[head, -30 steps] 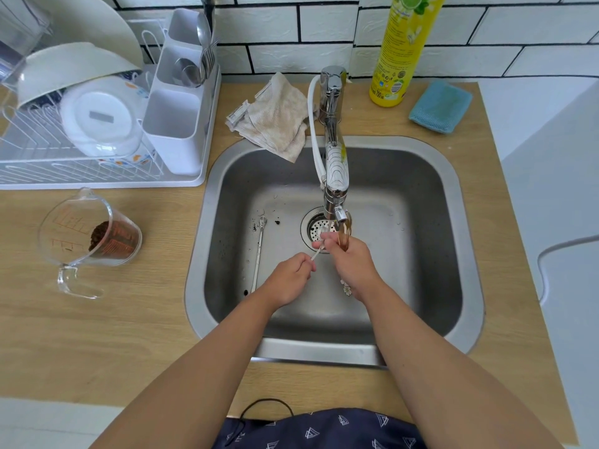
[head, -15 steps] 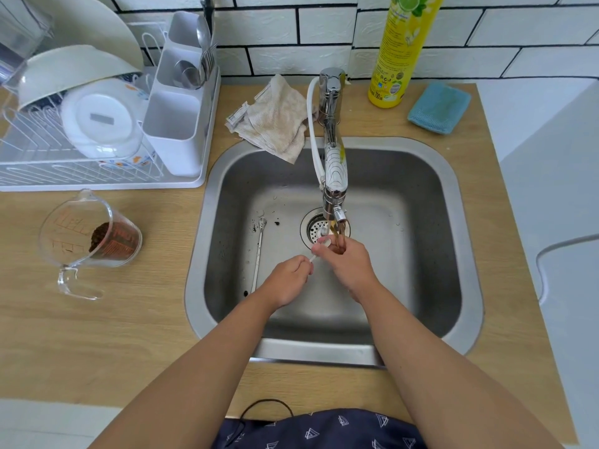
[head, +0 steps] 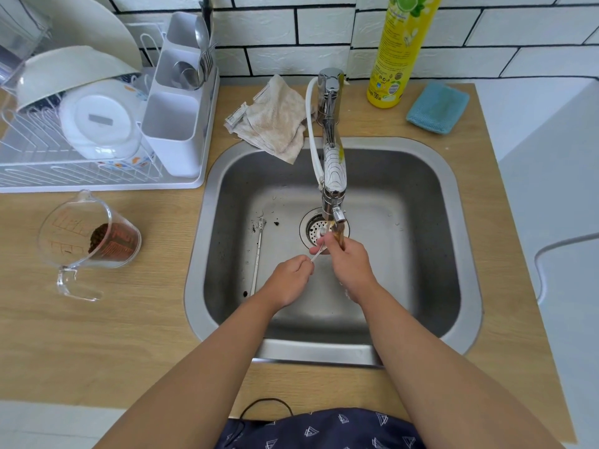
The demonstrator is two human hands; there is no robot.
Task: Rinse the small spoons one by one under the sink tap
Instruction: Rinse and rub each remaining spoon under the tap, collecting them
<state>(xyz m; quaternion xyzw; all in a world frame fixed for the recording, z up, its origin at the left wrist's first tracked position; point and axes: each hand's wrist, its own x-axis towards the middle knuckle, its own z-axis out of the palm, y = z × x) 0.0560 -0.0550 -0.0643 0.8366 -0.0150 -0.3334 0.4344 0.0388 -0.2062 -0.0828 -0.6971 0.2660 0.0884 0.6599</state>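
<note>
Both hands are over the steel sink, right under the tap, where water runs. My left hand grips the handle of a small spoon. My right hand pinches the spoon's bowl end under the stream, its fingers hiding the bowl. A second small spoon lies on the sink floor to the left, beside dark specks.
Left of the sink a clear measuring jug with dark grounds stands on the wooden counter. Behind it is a white dish rack with a cutlery holder. A beige cloth, yellow soap bottle and blue sponge sit behind the sink.
Both hands with the spoon have shifted slightly toward the tap outlet; my right fingers keep working on the spoon's bowl end under the water.
</note>
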